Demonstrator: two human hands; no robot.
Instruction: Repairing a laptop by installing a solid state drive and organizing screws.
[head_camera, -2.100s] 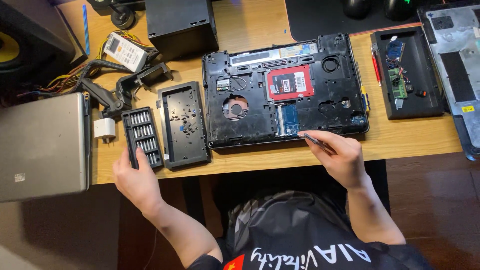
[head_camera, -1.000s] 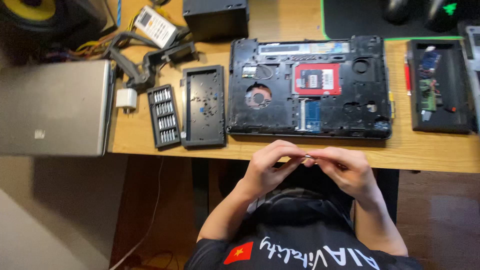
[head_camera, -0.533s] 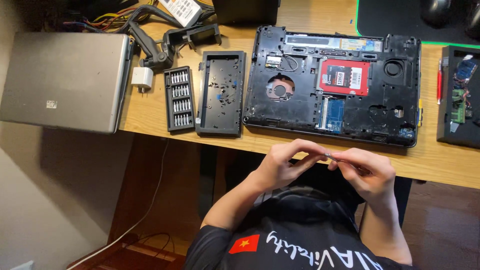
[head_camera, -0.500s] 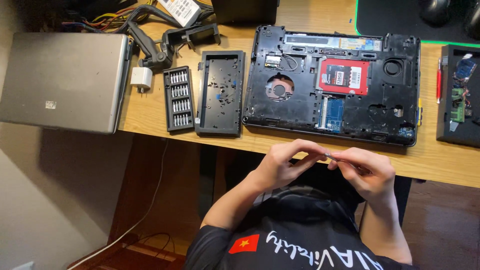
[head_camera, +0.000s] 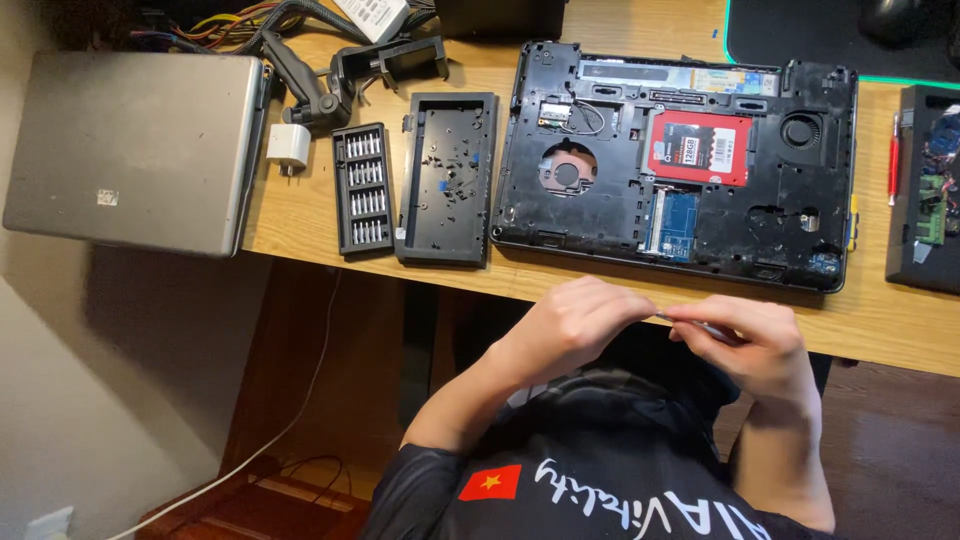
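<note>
My left hand (head_camera: 572, 325) and my right hand (head_camera: 752, 342) meet in front of my chest, below the desk edge. My right hand grips a thin screwdriver (head_camera: 690, 322); my left fingertips pinch its metal tip. On the wooden desk (head_camera: 300, 215) above them lies an opened black laptop (head_camera: 680, 165), bottom up, with a red drive (head_camera: 698, 147), a blue memory card (head_camera: 678, 212) and a fan showing. A black bit set (head_camera: 362, 187) and a black cover panel (head_camera: 446, 178) holding loose screws lie to its left.
A closed silver laptop (head_camera: 130, 150) overhangs the desk's left end. A white plug (head_camera: 288, 146) and black cables with connectors (head_camera: 340, 70) sit behind the bit set. Another black tray with a circuit board (head_camera: 925, 190) lies at the far right; a dark mouse mat (head_camera: 810, 30) lies behind.
My left hand left the bit set and my right hand left the laptop; both came together in front of me on the screwdriver. The view has shifted left and closer.
</note>
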